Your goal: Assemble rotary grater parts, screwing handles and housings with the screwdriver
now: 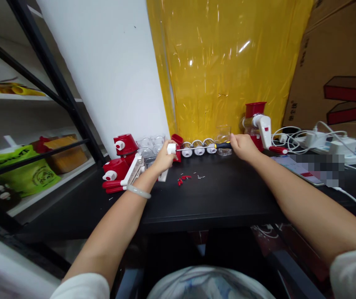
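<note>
My left hand [163, 158] is closed around a red plastic part with a white knob [171, 148], held just above the black table. A screwdriver [224, 145] with a black and yellow handle is gripped in my right hand [244, 146]. Its long metal shaft points left, and the tip meets or nearly meets the white knob; contact is too small to make out. Behind the shaft stand several metal grater drums [199, 148] with white ends. Small red plastic pieces [182, 179] and tiny screws [201, 177] lie on the table in front.
Red grater bodies [115, 169] and clear cups [157, 141] stand at the left. An assembled red-and-white rotary grater [263, 126] is at the right, near a phone [299, 168], chargers [342, 146] and white cables. A black-framed shelf [41, 104] borders the left side; a cardboard box [330, 62] stands behind.
</note>
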The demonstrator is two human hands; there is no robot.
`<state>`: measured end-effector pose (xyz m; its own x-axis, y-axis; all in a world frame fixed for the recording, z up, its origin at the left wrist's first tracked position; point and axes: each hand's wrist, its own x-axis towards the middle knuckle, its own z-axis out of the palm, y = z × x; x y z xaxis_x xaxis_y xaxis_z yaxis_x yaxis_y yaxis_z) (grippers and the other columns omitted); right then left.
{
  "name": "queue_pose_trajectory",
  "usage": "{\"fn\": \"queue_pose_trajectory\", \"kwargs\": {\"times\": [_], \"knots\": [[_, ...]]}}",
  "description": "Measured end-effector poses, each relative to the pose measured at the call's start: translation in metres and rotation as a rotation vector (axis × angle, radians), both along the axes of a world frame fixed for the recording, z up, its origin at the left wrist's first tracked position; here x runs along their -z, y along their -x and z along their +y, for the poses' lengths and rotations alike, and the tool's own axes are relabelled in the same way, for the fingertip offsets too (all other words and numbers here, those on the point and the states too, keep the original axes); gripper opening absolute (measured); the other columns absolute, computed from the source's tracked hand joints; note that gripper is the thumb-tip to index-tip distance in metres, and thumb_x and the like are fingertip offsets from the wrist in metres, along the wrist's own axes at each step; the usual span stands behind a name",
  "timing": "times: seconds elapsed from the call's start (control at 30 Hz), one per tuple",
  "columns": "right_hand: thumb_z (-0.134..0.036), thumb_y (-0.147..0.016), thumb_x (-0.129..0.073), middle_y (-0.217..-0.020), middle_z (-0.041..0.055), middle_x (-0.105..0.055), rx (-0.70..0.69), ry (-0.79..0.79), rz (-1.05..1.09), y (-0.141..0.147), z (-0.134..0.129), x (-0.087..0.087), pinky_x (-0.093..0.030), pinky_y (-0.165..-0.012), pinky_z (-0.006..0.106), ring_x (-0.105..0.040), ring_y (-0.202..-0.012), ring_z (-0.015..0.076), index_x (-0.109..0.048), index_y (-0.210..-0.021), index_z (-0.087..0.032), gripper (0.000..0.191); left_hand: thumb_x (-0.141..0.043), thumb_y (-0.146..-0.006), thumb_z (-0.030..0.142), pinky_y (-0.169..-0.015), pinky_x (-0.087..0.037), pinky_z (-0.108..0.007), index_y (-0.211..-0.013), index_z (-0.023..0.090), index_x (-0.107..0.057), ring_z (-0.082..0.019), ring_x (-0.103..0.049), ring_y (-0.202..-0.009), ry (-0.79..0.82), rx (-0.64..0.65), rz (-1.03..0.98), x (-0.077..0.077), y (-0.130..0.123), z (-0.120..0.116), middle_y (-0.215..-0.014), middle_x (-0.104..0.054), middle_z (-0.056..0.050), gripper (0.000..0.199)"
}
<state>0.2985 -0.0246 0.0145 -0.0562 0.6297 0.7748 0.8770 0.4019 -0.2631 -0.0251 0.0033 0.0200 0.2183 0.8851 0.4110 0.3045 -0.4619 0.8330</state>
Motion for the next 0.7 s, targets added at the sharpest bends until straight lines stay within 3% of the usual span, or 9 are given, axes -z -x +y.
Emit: {"fn": "queue_pose_trajectory", "kwargs": {"times": [0.17, 0.3, 0.43, 0.57, 0.7], "knots": [[-0.036, -0.093, -0.026, -0.063, 0.0105, -0.057, -0.019, -0.123, -0.075, 0.003, -0.004, 0.003, -0.038, -0.064, 0.032, -0.053, -0.06, 0.0194, -0.05, -0.063, -0.019, 0.041, -0.054, -0.058, 0.006, -0.039, -0.032, -0.018, -0.113, 0.027, -0.043, -0.008, -0.038, -0.036, 0.08, 0.032, -0.05, 0.001, 0.003, 0.004, -0.052, -0.041, 0.011, 0.059], [-0.041, -0.093, -0.027, -0.066, 0.0081, -0.057, -0.103, -0.07, -0.011, 0.004, 0.001, 0.007, -0.039, -0.066, 0.031, -0.053, -0.063, 0.0184, -0.05, -0.065, -0.019, 0.042, -0.052, -0.059, 0.007, -0.041, -0.033, -0.019, -0.115, 0.028, -0.042, -0.007, -0.038, -0.038, 0.05, -0.004, -0.046, -0.002, 0.004, 0.005, -0.057, -0.043, 0.01, 0.06], [-0.052, -0.086, -0.045, -0.06, 0.0018, -0.052, -0.233, 0.268, 0.335, 0.0, 0.011, 0.009, -0.038, -0.057, 0.027, -0.05, -0.058, 0.0144, -0.051, -0.063, -0.018, 0.041, -0.053, -0.063, 0.007, -0.054, -0.042, -0.024, -0.113, 0.024, -0.048, -0.011, -0.05, -0.053, -0.154, -0.068, 0.137, -0.007, 0.002, 0.0, -0.071, -0.055, 0.004, 0.053], [-0.047, -0.078, -0.064, -0.057, 0.0005, -0.054, -0.339, 0.671, 0.809, -0.006, 0.015, 0.011, -0.032, -0.041, 0.021, -0.045, -0.046, 0.01, -0.058, -0.075, -0.017, 0.031, -0.052, -0.068, 0.007, -0.071, -0.046, -0.03, -0.114, 0.022, -0.052, -0.018, -0.059, -0.074, -0.352, -0.084, 0.339, -0.004, -0.005, -0.01, -0.086, -0.063, -0.001, 0.049], [-0.057, -0.088, -0.047, -0.05, 0.0068, -0.055, -0.211, 0.986, 0.798, -0.012, 0.015, 0.018, -0.023, -0.033, 0.021, -0.035, -0.033, 0.0081, -0.059, -0.068, -0.015, 0.048, -0.052, -0.071, 0.008, -0.08, -0.047, -0.036, -0.119, 0.021, -0.052, -0.022, -0.062, -0.082, -0.451, -0.108, 0.392, 0.006, -0.013, -0.016, -0.093, -0.065, -0.005, 0.049]]}}
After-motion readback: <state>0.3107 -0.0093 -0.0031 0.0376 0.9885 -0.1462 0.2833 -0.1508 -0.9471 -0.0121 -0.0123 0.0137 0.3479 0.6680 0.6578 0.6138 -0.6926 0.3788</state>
